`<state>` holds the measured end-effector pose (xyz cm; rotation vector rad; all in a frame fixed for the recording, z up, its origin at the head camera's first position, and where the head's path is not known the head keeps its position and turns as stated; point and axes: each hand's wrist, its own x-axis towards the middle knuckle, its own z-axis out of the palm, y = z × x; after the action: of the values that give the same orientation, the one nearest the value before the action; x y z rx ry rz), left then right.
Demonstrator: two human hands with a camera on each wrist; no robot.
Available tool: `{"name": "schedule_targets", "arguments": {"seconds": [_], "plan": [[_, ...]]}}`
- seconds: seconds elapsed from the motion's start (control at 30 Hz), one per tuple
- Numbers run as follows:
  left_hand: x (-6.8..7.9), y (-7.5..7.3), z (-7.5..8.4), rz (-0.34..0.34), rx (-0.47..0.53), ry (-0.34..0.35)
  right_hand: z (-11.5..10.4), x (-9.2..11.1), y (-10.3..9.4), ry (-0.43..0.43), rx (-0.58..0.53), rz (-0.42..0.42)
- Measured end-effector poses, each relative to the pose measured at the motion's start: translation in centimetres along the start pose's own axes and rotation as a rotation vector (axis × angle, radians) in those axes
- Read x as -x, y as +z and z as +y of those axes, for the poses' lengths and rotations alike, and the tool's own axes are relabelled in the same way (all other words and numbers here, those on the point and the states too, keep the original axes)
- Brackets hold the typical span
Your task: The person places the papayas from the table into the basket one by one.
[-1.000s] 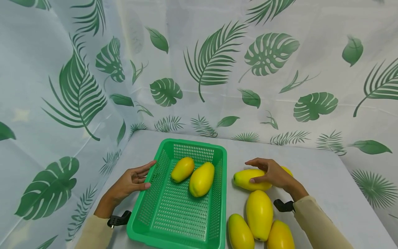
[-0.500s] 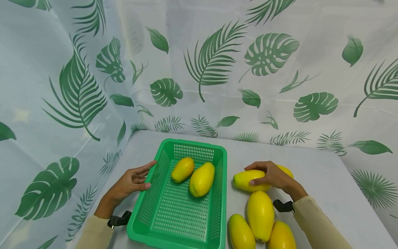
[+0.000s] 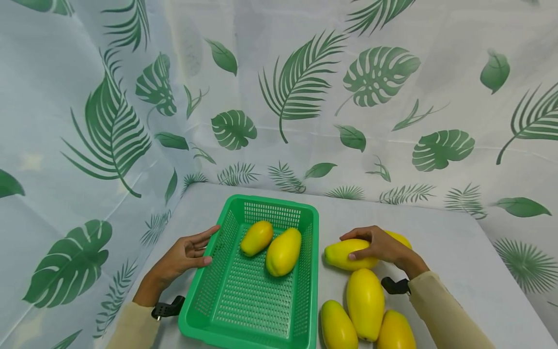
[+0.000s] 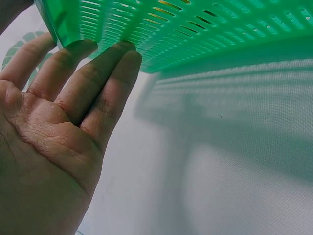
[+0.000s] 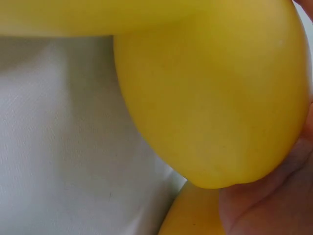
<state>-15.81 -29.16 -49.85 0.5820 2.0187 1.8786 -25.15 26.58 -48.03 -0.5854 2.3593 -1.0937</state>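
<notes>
My right hand (image 3: 378, 246) grips a yellow papaya (image 3: 344, 255), thumb on the near side and fingers over the far side. In the right wrist view, the rounded end of the held papaya (image 5: 210, 107) sits against the palm. On the left, my left hand (image 3: 185, 254) rests at the side of a green plastic basket (image 3: 317, 271). Its fairly straight fingers (image 4: 110, 93) touch the slotted outer wall in the left wrist view. Inside the basket lie a smaller papaya (image 3: 256, 238) and a larger papaya (image 3: 283, 252).
Below the right hand, a papaya (image 3: 365, 304) lies between a left papaya (image 3: 338, 327) and a right papaya (image 3: 395, 332). Another papaya (image 3: 400, 238) is partly hidden behind the right hand. Leaf-patterned sheets (image 3: 305, 160) enclose the white table (image 3: 453, 252) at the back and left.
My right hand has settled round the papaya, which has shifted slightly left. The papaya below it has moved a little toward the near edge. My left hand and the basket keep their places.
</notes>
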Motion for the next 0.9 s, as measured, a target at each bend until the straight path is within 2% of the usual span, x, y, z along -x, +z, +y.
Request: {"name": "schedule_targets", "arguments": {"seconds": [0.13, 0.37, 0.57, 0.63, 0.83, 0.9], "plan": [[0.0, 0.0, 0.0, -0.008, 0.019, 0.003, 0.2, -0.1, -0.2, -0.017, -0.032, 0.020], [-0.1, -0.1, 0.0, 0.006, -0.021, 0.015, -0.6, -0.4, -0.8, -0.087, -0.099, 0.031], [-0.2, 0.0, 0.1, -0.017, 0.056, 0.024, -1.9, -0.3, -1.6, -0.138, -0.058, 0.045], [-0.2, 0.0, 0.2, -0.020, 0.070, 0.022, -2.4, -0.2, -1.8, -0.137, -0.050, 0.053], [0.0, 0.2, 0.3, -0.011, 0.026, 0.010, -3.9, 0.3, -2.6, -0.099, -0.071, 0.074], [0.0, 0.2, 0.2, -0.012, 0.025, 0.009, -4.3, 0.4, -3.0, -0.113, -0.076, 0.077]]}}
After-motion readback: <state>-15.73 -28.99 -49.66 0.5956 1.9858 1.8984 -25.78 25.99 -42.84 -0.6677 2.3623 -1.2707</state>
